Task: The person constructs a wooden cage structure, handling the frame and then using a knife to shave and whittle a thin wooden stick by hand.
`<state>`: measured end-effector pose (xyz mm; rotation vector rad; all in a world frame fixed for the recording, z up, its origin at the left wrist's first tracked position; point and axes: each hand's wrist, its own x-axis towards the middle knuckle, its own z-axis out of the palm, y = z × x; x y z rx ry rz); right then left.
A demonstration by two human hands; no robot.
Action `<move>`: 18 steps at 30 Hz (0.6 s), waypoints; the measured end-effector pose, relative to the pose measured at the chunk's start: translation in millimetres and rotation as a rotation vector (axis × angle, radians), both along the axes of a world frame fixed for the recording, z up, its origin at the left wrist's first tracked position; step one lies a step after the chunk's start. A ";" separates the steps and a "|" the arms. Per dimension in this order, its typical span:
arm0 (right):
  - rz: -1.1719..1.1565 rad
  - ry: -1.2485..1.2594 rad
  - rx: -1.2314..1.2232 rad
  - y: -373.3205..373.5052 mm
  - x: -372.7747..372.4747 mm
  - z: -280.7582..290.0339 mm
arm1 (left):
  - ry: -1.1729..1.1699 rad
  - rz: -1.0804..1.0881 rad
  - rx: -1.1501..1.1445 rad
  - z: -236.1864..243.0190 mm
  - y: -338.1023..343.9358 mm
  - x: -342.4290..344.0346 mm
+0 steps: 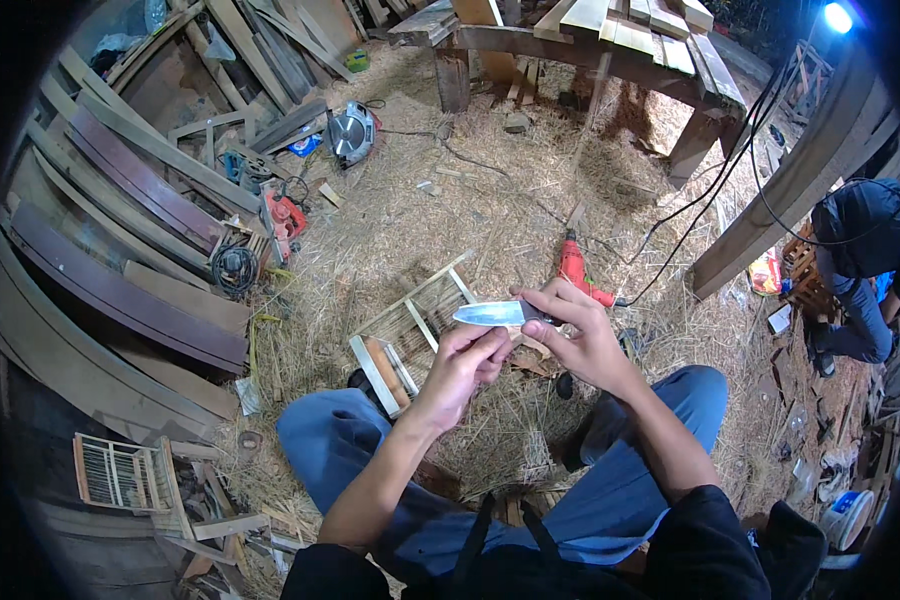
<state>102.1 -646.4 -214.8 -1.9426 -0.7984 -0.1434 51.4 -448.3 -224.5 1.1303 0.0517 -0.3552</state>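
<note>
My right hand is closed round the dark handle of a knife. Its broad, shiny blade points left, just above the fingers of my left hand. Those fingers are curled into a pinch. Whatever they may grip is hidden or too thin to make out. Below and left of the blade, a slatted wooden frame with thin bars lies on the straw-coloured shavings, partly covered by my left hand. Just beyond my right hand lies a red power drill.
A circular saw and another red power tool lie ahead to the left, beside stacked boards. A small barred cage stands at lower left. Ahead is a wooden workbench. Past a post, another person crouches at right.
</note>
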 end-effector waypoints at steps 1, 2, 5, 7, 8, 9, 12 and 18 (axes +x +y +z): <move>0.014 0.001 0.005 -1.8 1.3 -1.4 | 0.014 -0.026 -0.030 -0.9 2.9 -0.7; 0.013 -0.002 0.008 -3.6 2.4 -2.3 | 0.027 -0.051 -0.059 -1.0 5.0 -1.0; -0.009 -0.007 0.027 -10.5 6.4 -2.8 | 0.061 -0.091 -0.053 8.9 5.0 -3.4; -0.043 -0.003 0.060 -14.4 12.3 -0.1 | 0.037 -0.118 -0.035 13.5 5.8 -5.1; -0.056 0.017 0.064 -15.7 12.8 2.7 | 0.024 -0.131 -0.025 14.7 6.1 -5.6; -0.070 0.038 0.068 -17.0 12.4 7.2 | 0.036 -0.135 -0.031 13.9 6.2 -6.2; -0.036 0.150 0.050 -19.2 13.5 9.6 | 0.041 -0.144 -0.036 8.9 6.8 -7.2; 0.147 0.654 0.333 -12.5 7.2 4.5 | 0.001 -0.167 0.067 12.5 7.5 -8.9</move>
